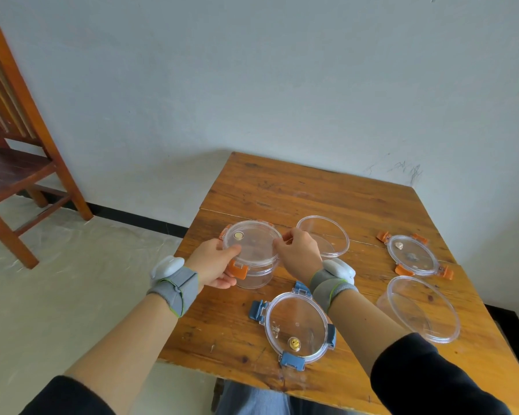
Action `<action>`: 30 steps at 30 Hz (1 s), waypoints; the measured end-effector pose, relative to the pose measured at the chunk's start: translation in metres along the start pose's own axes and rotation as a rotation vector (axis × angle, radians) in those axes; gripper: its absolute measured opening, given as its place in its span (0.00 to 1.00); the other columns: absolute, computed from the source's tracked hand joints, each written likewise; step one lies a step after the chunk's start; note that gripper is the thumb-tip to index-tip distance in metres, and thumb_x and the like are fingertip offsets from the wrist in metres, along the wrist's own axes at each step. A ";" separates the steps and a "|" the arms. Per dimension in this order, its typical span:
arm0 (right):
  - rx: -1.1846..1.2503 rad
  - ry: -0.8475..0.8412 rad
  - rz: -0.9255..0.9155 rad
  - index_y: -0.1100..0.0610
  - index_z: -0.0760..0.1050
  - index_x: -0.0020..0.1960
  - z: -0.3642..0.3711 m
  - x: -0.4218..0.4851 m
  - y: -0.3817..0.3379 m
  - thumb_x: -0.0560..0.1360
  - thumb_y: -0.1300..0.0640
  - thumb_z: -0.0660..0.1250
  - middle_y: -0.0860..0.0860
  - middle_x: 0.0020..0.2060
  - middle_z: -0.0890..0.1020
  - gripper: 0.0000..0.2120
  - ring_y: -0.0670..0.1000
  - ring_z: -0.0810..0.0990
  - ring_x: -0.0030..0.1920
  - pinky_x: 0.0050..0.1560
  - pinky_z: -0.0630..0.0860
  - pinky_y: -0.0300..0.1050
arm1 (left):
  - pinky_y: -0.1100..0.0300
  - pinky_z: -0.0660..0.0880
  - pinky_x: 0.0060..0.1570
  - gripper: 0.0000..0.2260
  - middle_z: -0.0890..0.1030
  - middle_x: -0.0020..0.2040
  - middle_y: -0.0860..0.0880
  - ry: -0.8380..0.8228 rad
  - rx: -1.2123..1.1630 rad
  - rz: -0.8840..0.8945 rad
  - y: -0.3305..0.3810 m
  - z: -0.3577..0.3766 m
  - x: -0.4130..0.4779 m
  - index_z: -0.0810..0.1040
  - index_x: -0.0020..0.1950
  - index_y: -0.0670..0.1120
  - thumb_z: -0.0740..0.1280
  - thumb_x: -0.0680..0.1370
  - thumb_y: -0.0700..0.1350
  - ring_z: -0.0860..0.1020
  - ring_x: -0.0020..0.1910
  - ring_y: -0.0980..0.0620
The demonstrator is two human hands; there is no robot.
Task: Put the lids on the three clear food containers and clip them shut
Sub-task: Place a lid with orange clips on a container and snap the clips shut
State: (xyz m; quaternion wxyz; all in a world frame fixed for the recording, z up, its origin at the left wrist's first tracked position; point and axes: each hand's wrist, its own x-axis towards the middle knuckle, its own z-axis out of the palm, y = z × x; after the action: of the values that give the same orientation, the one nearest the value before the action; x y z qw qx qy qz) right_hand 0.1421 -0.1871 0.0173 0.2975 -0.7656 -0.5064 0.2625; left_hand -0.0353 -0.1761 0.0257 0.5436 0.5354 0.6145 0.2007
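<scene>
From the head view, both hands are on the first container [253, 272], which stands near the worktop's [312, 187] left edge with an orange-clipped lid [250, 245] resting on its rim; the left hand [215, 263] cups the container's near-left side, thumb laid on the lid edge, fingers curled round the wall beside a lowered orange clip [237, 269]; the right hand [298, 254] pinches the lid's right edge between thumb and fingertips. Just beyond the right hand stands a second container [339, 235], open; to that hand's far right lies another orange-clipped lid [414, 257], and nearer the body a third open container [423, 310]; under the right wrist lies a blue-clipped lid [295, 326].

I judge the step to be seating and clipping the first lid; next, each remaining orange clip needs pressing down until it catches, while the other hand steadies the container.
</scene>
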 end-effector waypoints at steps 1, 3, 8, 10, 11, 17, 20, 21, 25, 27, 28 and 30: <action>0.009 -0.011 0.001 0.59 0.76 0.52 0.000 -0.002 0.000 0.75 0.52 0.64 0.55 0.44 0.82 0.11 0.56 0.81 0.46 0.46 0.78 0.48 | 0.56 0.82 0.39 0.12 0.82 0.47 0.43 0.003 -0.026 0.005 -0.001 0.000 0.000 0.74 0.57 0.46 0.62 0.79 0.52 0.83 0.40 0.48; -0.001 -0.038 -0.004 0.58 0.75 0.54 0.000 -0.005 0.000 0.75 0.51 0.64 0.56 0.46 0.84 0.12 0.57 0.82 0.47 0.48 0.80 0.52 | 0.52 0.83 0.43 0.11 0.80 0.50 0.43 0.010 -0.067 0.010 -0.003 -0.002 0.002 0.74 0.59 0.46 0.63 0.78 0.49 0.82 0.46 0.46; -0.063 -0.065 0.007 0.59 0.71 0.60 -0.001 -0.009 -0.001 0.77 0.48 0.63 0.56 0.49 0.80 0.17 0.59 0.83 0.49 0.51 0.80 0.55 | 0.56 0.82 0.37 0.13 0.80 0.51 0.45 0.037 0.010 0.056 -0.010 -0.004 0.003 0.74 0.59 0.50 0.62 0.78 0.54 0.81 0.45 0.48; -0.065 -0.076 0.025 0.59 0.71 0.61 -0.002 -0.008 -0.002 0.77 0.47 0.63 0.56 0.51 0.80 0.19 0.58 0.82 0.50 0.52 0.80 0.54 | 0.60 0.80 0.31 0.13 0.81 0.47 0.45 0.054 0.029 0.071 -0.012 -0.004 0.004 0.74 0.59 0.49 0.62 0.78 0.54 0.80 0.39 0.49; -0.065 -0.082 0.033 0.59 0.71 0.61 -0.002 -0.008 -0.002 0.77 0.47 0.64 0.56 0.51 0.80 0.18 0.58 0.82 0.51 0.52 0.80 0.53 | 0.62 0.78 0.28 0.14 0.82 0.45 0.44 0.059 0.033 0.080 -0.011 -0.003 0.005 0.75 0.58 0.48 0.62 0.78 0.54 0.79 0.34 0.51; 0.030 -0.098 0.086 0.56 0.79 0.51 -0.006 0.001 -0.003 0.71 0.52 0.66 0.56 0.44 0.86 0.12 0.57 0.84 0.47 0.52 0.82 0.54 | 0.66 0.69 0.20 0.13 0.77 0.34 0.46 0.094 0.024 0.132 -0.008 0.001 0.009 0.77 0.58 0.46 0.62 0.79 0.52 0.71 0.25 0.53; 0.044 -0.117 0.089 0.52 0.77 0.37 -0.007 0.005 -0.010 0.70 0.54 0.65 0.56 0.36 0.86 0.05 0.57 0.86 0.41 0.48 0.83 0.53 | 0.66 0.67 0.19 0.13 0.76 0.34 0.46 0.091 0.013 0.133 -0.007 -0.002 0.012 0.76 0.60 0.48 0.62 0.78 0.51 0.70 0.25 0.53; 0.055 -0.129 0.091 0.54 0.79 0.37 -0.005 0.008 -0.013 0.70 0.54 0.65 0.56 0.34 0.85 0.06 0.58 0.86 0.39 0.47 0.84 0.53 | 0.65 0.67 0.20 0.13 0.75 0.34 0.46 0.087 0.013 0.131 -0.007 -0.005 0.014 0.76 0.61 0.49 0.62 0.78 0.51 0.70 0.25 0.53; 0.106 -0.112 0.141 0.62 0.84 0.45 -0.004 0.015 -0.019 0.70 0.55 0.65 0.55 0.31 0.81 0.13 0.57 0.83 0.36 0.46 0.83 0.53 | 0.64 0.67 0.23 0.13 0.75 0.34 0.47 0.061 -0.008 0.123 -0.008 -0.007 0.018 0.76 0.61 0.50 0.63 0.78 0.51 0.69 0.26 0.53; 0.135 -0.104 0.158 0.61 0.84 0.45 -0.003 0.016 -0.017 0.71 0.55 0.66 0.54 0.31 0.80 0.12 0.55 0.80 0.35 0.46 0.82 0.52 | 0.63 0.67 0.24 0.13 0.76 0.35 0.47 0.055 -0.006 0.128 -0.009 -0.009 0.019 0.76 0.61 0.50 0.64 0.78 0.51 0.69 0.27 0.53; 0.156 -0.098 0.161 0.59 0.84 0.45 -0.002 0.015 -0.016 0.71 0.55 0.66 0.54 0.32 0.80 0.10 0.55 0.79 0.36 0.46 0.82 0.52 | 0.63 0.67 0.24 0.13 0.76 0.36 0.46 0.049 -0.004 0.136 -0.010 -0.010 0.019 0.77 0.61 0.51 0.63 0.78 0.51 0.69 0.27 0.53; 0.203 -0.079 0.167 0.54 0.83 0.49 -0.002 0.012 -0.013 0.71 0.56 0.67 0.52 0.33 0.81 0.10 0.53 0.79 0.36 0.40 0.82 0.48 | 0.62 0.67 0.25 0.11 0.77 0.37 0.45 0.031 0.003 0.155 -0.011 -0.010 0.020 0.77 0.60 0.51 0.63 0.78 0.51 0.69 0.27 0.53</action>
State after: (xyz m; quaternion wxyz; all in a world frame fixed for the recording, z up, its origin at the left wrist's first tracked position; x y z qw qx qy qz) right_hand 0.1398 -0.1723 0.0263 0.3306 -0.7601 -0.4230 0.3661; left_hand -0.0461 -0.1596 0.0107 0.5160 0.5792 0.5798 0.2493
